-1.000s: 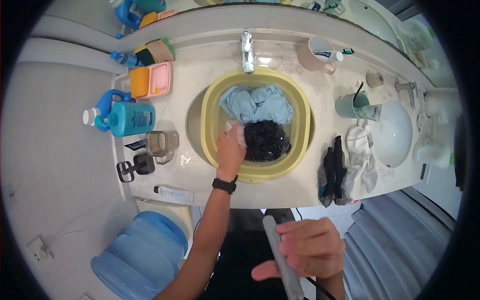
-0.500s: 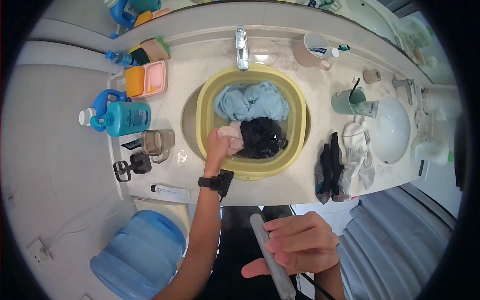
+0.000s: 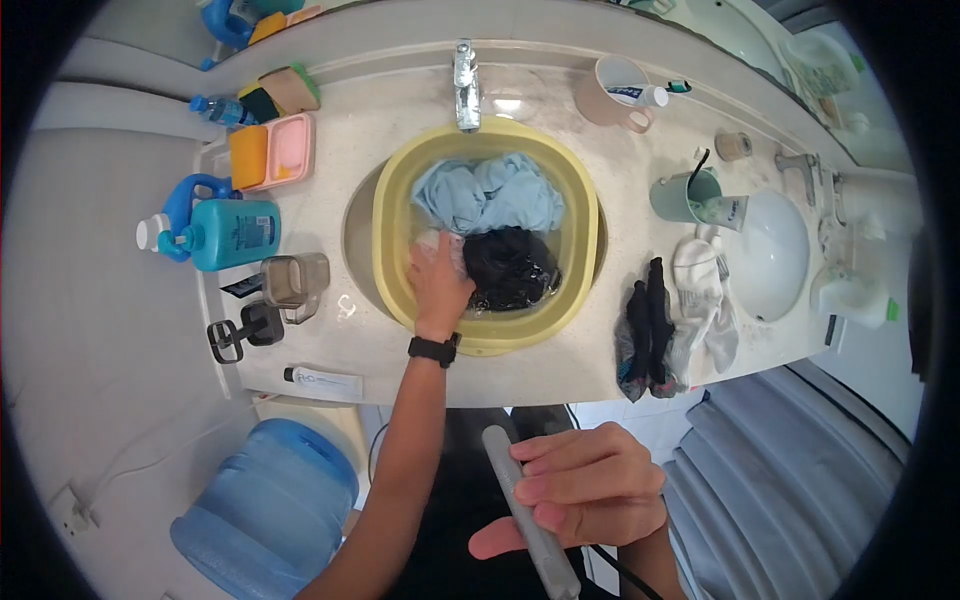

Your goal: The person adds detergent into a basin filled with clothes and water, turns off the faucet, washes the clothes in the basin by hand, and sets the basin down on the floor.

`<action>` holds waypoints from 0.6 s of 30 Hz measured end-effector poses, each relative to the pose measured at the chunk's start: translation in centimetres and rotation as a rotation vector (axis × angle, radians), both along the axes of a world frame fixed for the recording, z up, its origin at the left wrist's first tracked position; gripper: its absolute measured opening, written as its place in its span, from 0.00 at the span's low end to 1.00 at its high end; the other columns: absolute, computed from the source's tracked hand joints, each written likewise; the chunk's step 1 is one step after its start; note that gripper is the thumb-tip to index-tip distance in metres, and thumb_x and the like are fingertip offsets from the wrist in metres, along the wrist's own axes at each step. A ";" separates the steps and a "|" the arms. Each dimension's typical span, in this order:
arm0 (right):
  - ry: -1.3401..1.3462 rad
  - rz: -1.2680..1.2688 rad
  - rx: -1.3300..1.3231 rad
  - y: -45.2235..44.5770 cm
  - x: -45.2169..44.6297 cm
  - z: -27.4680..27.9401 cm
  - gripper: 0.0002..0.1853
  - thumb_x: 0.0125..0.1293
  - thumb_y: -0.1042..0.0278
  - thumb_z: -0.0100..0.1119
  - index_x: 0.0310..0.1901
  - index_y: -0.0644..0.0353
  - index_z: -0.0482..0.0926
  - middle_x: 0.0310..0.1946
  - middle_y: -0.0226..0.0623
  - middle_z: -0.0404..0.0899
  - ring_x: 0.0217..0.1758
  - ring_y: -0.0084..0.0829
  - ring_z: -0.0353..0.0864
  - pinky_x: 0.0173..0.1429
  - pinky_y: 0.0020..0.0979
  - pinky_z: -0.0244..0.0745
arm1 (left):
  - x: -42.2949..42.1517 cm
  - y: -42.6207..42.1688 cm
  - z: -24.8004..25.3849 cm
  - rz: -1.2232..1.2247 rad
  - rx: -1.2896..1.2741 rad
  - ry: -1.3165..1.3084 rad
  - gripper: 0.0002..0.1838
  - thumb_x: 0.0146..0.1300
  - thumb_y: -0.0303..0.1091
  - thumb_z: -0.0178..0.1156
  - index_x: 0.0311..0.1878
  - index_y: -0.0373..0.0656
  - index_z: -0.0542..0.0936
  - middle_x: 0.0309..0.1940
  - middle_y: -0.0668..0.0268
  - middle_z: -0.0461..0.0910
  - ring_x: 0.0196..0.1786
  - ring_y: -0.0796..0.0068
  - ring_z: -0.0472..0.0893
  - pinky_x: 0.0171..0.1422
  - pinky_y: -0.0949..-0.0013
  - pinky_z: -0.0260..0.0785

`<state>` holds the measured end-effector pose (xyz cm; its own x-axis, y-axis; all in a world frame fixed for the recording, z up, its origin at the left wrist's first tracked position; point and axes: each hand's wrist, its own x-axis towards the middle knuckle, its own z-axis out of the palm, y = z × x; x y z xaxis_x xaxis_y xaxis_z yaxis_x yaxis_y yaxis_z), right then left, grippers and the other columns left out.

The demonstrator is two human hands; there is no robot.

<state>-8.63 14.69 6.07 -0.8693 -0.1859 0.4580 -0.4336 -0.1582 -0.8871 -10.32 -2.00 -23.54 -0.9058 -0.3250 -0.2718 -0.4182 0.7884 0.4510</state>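
A yellow basin holds water and wet laundry: a light blue garment, a black garment and a pale pink cloth at the left. My left hand reaches into the basin, its fingers apart on the pale pink cloth, which they partly cover. A black band circles that wrist. Closer to me, outside the counter's front edge, my right hand grips a long grey bar-shaped object between thumb and fingers. A black cable runs near this hand.
The faucet stands behind the basin. Dark socks and white socks lie to the right, beside a cup and a second sink. Bottles, including a teal pump bottle, and a clear container line the left.
My left hand has turned, spread its fingers and pressed lower onto the pale pink cloth, which it pinched before. My right hand keeps its hold on the grey bar. The view has shifted slightly.
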 end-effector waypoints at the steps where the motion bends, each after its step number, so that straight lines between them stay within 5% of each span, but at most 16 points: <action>1: 0.011 0.007 -0.006 0.0 0.0 -0.1 0.21 0.38 0.73 0.89 0.33 0.64 0.85 0.36 0.43 0.87 0.37 0.35 0.87 0.45 0.35 0.91 | -0.2 0.0 -0.6 0.001 0.037 0.052 0.51 0.44 0.30 0.78 0.73 0.49 0.63 0.65 0.33 0.65 0.68 0.30 0.64 0.72 0.39 0.59; 5: 0.001 -0.016 -0.051 -0.3 0.2 0.0 0.21 0.38 0.73 0.89 0.34 0.65 0.85 0.37 0.43 0.87 0.37 0.35 0.87 0.45 0.35 0.91 | -1.4 -0.8 -2.4 0.109 0.191 -0.189 0.45 0.42 0.34 0.79 0.67 0.44 0.70 0.63 0.33 0.70 0.68 0.29 0.67 0.69 0.40 0.64; 10: 0.019 0.011 -0.030 0.0 0.0 0.2 0.21 0.39 0.73 0.88 0.34 0.65 0.85 0.37 0.43 0.87 0.37 0.35 0.87 0.45 0.35 0.91 | -2.3 -1.8 -2.2 0.034 0.234 -0.369 0.36 0.42 0.39 0.79 0.54 0.35 0.77 0.48 0.43 0.84 0.55 0.41 0.82 0.58 0.50 0.75; 16: 0.032 0.033 -0.025 0.3 -0.2 0.0 0.21 0.39 0.73 0.88 0.35 0.64 0.85 0.37 0.42 0.87 0.37 0.35 0.87 0.45 0.34 0.91 | -0.7 -1.6 -0.4 0.370 0.463 0.089 0.25 0.44 0.34 0.75 0.46 0.34 0.81 0.42 0.48 0.86 0.48 0.50 0.86 0.54 0.54 0.77; 18: 0.032 0.046 -0.012 0.3 -0.2 0.0 0.21 0.40 0.73 0.88 0.35 0.64 0.85 0.38 0.42 0.87 0.37 0.35 0.87 0.45 0.34 0.91 | -0.9 -1.5 1.5 0.397 0.584 0.044 0.22 0.46 0.32 0.73 0.45 0.33 0.82 0.41 0.51 0.86 0.48 0.54 0.86 0.54 0.58 0.77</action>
<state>-8.82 15.03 6.08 -0.8449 -0.2200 0.4876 -0.4535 -0.1891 -0.8710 -11.24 -3.50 -22.09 -0.7632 -0.4452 -0.4683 -0.5956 0.2036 0.7771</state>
